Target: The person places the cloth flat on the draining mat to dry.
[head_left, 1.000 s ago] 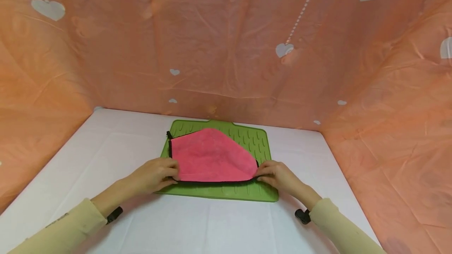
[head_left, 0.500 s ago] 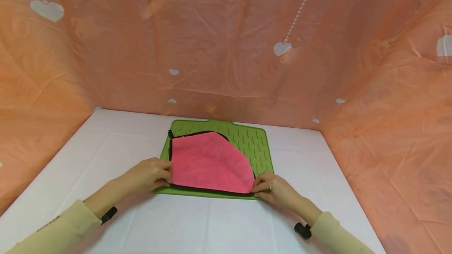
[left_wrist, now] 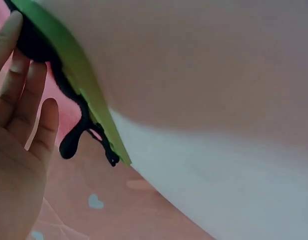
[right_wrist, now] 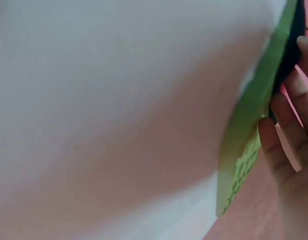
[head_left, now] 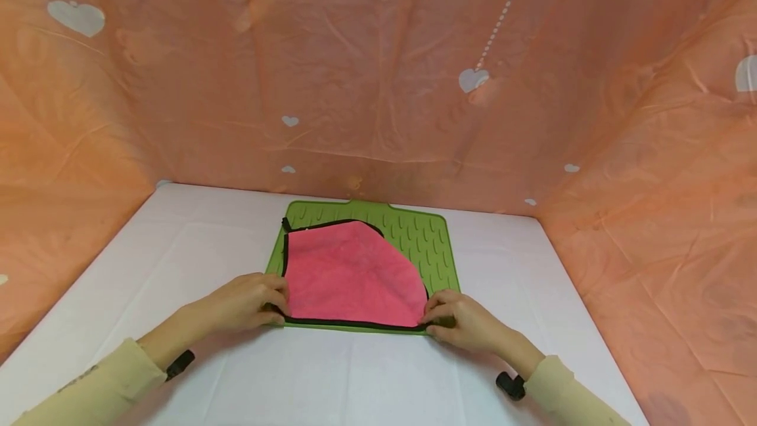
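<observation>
A pink cloth with black edging (head_left: 355, 275) lies spread over a green ridged mat (head_left: 434, 248). Its left side is straight, and the far right side curves. At the near left corner my left hand (head_left: 251, 301) pinches the edge between thumb and fingers. My right hand (head_left: 467, 321) pinches the near right corner in the same way. From the left wrist, the black edging (left_wrist: 69, 90) runs along the mat's rim to a loose dark end. In the right wrist view, the fingers (right_wrist: 288, 115) sit against the dark edge beside the green mat (right_wrist: 238, 145).
The mat rests on a white-covered table (head_left: 319, 380), its tabbed end near the back wall. Orange sheeting with white hearts (head_left: 378, 84) encloses the back and both sides.
Both hands have come nearer with the cloth's front edge, drawing it toward the mat's near rim. The cloth lies flatter, and black edging now shows at the far side.
</observation>
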`<state>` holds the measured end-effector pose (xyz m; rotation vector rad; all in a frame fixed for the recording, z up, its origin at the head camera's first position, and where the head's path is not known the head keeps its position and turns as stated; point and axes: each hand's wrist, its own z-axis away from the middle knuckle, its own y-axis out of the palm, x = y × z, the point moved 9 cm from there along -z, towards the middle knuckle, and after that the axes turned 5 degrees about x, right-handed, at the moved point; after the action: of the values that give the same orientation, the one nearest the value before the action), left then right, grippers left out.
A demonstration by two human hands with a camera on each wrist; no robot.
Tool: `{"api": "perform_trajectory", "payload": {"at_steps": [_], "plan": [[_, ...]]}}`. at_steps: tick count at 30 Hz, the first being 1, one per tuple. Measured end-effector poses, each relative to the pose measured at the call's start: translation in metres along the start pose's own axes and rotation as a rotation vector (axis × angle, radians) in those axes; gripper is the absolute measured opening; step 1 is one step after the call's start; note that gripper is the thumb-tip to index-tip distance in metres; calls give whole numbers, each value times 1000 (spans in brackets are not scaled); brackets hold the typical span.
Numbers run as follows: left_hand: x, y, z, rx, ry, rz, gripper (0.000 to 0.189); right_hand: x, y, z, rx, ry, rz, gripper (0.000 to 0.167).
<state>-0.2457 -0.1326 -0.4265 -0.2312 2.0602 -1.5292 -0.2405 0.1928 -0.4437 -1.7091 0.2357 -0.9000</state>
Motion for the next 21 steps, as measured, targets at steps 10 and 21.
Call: {"api": "perform_trajectory", "payload": {"at_steps": [10, 21], "plan": [[23, -32, -26, -67, -126, 38, 21, -10, -40, -37, -185, -34, -189, 17], [79, -59, -67, -187, -245, -9, 16, -50, -51, -95, -247, 270, -314, 32]]}}
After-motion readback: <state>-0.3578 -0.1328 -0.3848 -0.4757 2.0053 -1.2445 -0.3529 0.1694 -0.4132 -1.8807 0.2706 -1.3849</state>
